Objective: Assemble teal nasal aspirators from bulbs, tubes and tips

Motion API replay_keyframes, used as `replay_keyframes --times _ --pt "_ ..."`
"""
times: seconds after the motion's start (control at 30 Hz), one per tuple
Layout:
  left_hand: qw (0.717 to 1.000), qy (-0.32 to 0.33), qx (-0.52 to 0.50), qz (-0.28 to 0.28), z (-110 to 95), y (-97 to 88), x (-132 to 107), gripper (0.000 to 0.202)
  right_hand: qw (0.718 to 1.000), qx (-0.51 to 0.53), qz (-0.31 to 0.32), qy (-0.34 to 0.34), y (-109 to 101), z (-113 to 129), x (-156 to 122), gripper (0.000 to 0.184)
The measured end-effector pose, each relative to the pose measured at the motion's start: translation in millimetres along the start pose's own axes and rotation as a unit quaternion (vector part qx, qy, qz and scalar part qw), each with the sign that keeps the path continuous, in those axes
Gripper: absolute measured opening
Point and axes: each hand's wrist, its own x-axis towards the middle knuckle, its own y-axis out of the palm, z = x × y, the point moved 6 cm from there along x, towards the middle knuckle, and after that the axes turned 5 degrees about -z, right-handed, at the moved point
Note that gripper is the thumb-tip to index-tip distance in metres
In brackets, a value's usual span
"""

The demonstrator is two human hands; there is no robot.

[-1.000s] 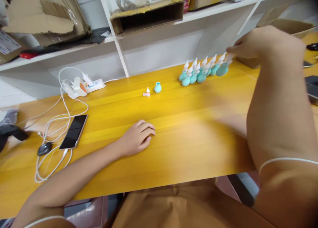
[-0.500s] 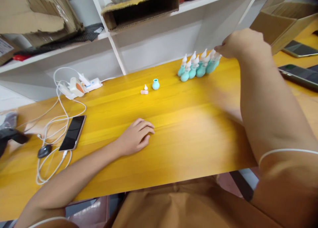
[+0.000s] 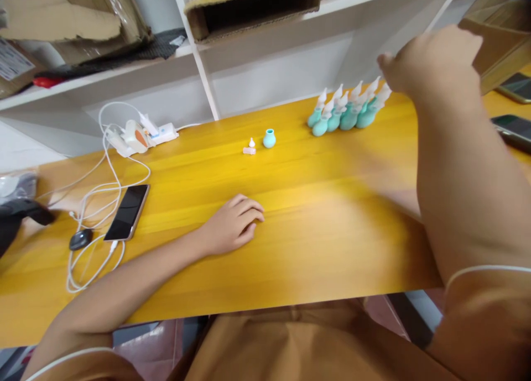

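A cluster of several teal rubber bulbs with white nozzles (image 3: 341, 113) stands at the far edge of the yellow table (image 3: 332, 215). My right hand (image 3: 431, 57) hovers just above the cluster's right end. It is blurred with the fingers bent, and I cannot see anything in them. A lone teal bulb without a nozzle (image 3: 269, 139) stands mid-table, and a small pale pink nozzle (image 3: 249, 147) lies next to it. My left hand (image 3: 234, 223) rests palm down on the table, fingers loosely spread, holding nothing.
A phone (image 3: 126, 212) on a white cable lies at the left, near a dark mouse-like object (image 3: 80, 239) and a power strip (image 3: 141, 136). Two phones (image 3: 514, 131) and a cardboard box (image 3: 500, 43) are at the right. White shelves with boxes stand behind.
My right hand has lifted off the rightmost bulb's tip, up and slightly right. My left hand has stayed put. The view shifted a little.
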Motion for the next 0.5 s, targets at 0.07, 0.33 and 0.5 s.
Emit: replay_keyframes --times 0.07,0.33,0.5 --pt "1.000 0.000 -0.003 -0.003 -0.3 -0.2 0.2 0.019 0.998 0.055 -0.012 0.005 -24.3 17.7 -20.5 0.067" --pt "1.000 -0.007 -0.010 -0.002 1.3 0.6 -0.4 0.018 0.939 0.136 -0.002 -0.317 -66.0 163.3 -119.3 0.069" --pt "1.000 -0.013 -0.013 -0.005 -1.7 -1.5 0.2 0.018 0.891 0.114 -0.014 -0.439 -21.9 251.0 -129.0 0.071"
